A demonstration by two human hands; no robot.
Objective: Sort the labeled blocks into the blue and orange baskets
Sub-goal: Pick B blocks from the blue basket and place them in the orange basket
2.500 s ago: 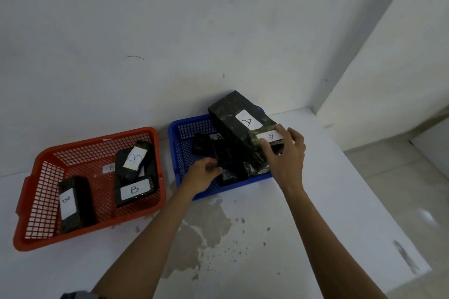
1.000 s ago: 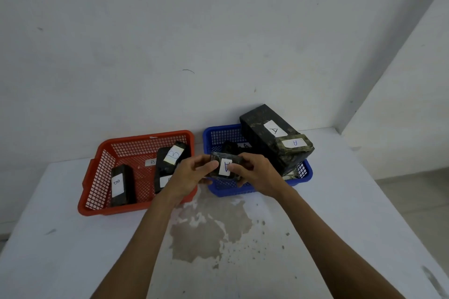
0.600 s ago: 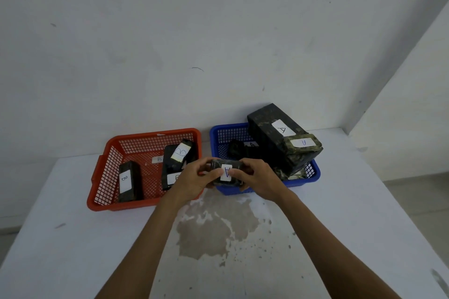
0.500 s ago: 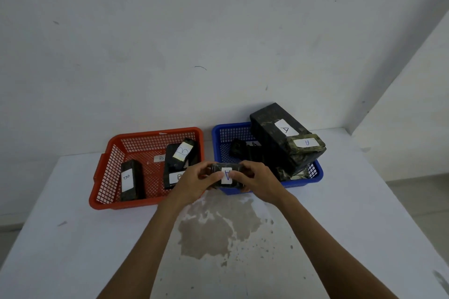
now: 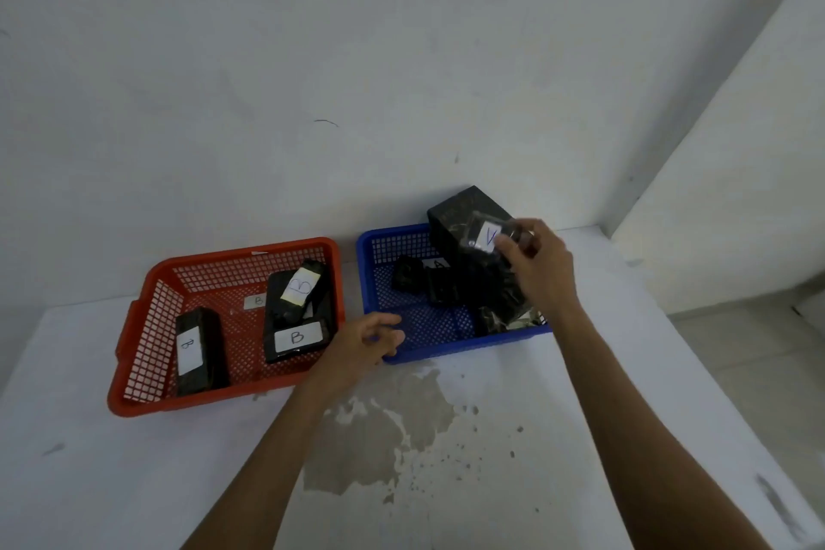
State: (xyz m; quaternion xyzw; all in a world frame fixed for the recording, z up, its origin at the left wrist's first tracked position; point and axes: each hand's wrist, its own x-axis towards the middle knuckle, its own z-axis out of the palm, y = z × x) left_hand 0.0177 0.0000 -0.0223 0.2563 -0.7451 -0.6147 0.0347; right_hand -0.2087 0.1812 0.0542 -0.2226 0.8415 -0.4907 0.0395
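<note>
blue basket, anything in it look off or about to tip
Yes. The big block stands tilted in the blue basket, rising well above its rim and looking too large to lie flat. The right hand holds a small A block up against it. The table paint is flaked.

Baskets: 2, one orange basket (image 5: 147, 389), one blue basket (image 5: 446, 346). B-labelled blocks (image 5: 196, 346): 3 visible. Hands: 2.

Held block (image 5: 487, 235) blurred — label letter unreadable.
</note>
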